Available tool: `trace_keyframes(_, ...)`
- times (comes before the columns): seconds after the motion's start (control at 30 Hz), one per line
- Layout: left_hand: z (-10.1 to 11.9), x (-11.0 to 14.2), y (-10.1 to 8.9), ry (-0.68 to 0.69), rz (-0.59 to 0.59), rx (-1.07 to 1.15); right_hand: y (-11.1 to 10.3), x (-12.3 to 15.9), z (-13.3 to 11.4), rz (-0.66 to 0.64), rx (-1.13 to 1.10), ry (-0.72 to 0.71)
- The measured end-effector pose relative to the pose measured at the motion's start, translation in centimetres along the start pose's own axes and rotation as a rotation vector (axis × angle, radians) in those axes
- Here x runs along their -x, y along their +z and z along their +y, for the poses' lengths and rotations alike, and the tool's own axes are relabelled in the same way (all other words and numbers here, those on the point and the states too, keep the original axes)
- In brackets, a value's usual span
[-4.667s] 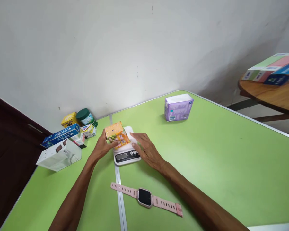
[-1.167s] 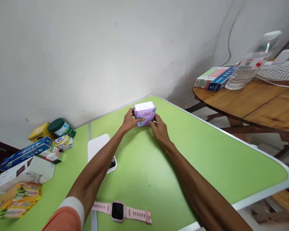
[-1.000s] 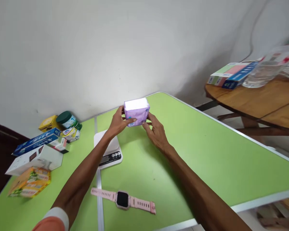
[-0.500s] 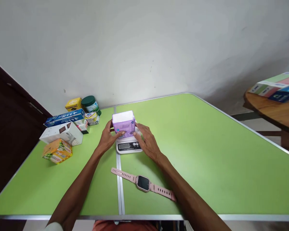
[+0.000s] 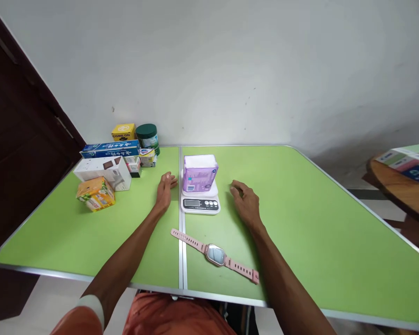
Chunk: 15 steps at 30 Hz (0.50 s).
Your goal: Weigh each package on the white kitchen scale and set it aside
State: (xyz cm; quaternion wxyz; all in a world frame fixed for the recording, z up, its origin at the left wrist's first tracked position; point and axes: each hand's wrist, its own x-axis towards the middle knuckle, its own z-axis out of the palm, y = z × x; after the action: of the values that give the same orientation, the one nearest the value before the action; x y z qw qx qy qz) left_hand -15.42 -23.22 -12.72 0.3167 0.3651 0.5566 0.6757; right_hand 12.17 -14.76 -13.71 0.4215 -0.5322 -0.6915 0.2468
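Note:
A purple-and-white soft pack (image 5: pixel 199 179) stands upright on a white digital kitchen scale (image 5: pixel 201 206). To its left, my left hand (image 5: pixel 165 191) holds nothing, its fingers apart and close to the scale without touching it. On the other side, my right hand (image 5: pixel 246 203) is open and empty over the green table, its fingers loosely bent. A smartwatch (image 5: pixel 216 254) with a pink strap lies stretched out in front of the scale, between my forearms. I cannot read the scale's display.
At the left stand an orange box (image 5: pixel 97 193), a white box (image 5: pixel 103 171), a long blue box (image 5: pixel 111 150), a yellow box (image 5: pixel 123 132) and a green-lidded tub (image 5: pixel 147 136). A wooden table (image 5: pixel 398 186) with a striped box (image 5: pixel 410 163) is at right. A wall rises behind.
Both hands have let go of the purple-and-white pack and moved apart to either side. The pack now stands on the scale by itself. The camera view has shifted slightly.

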Motion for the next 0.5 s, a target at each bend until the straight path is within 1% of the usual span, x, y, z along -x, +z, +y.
trace_keyframes(0.13,0.4,0.9,-0.1,0.017,-0.060,-0.062,-0.2,0.2,-0.4,0.008,-0.014,0.034)
trace_keyframes(0.23,0.5,1.3,-0.1,0.038,-0.093,-0.175,-0.1,0.2,-0.3,0.007,-0.001,0.041)
trace_keyframes(0.4,0.7,1.7,0.1,0.059,-0.091,-0.268,0.0,0.0,0.2,0.004,0.039,0.037)
trace_keyframes(0.5,0.9,2.2,0.3,0.148,-0.062,-0.326,-0.1,0.0,0.2,-0.010,0.045,0.060)
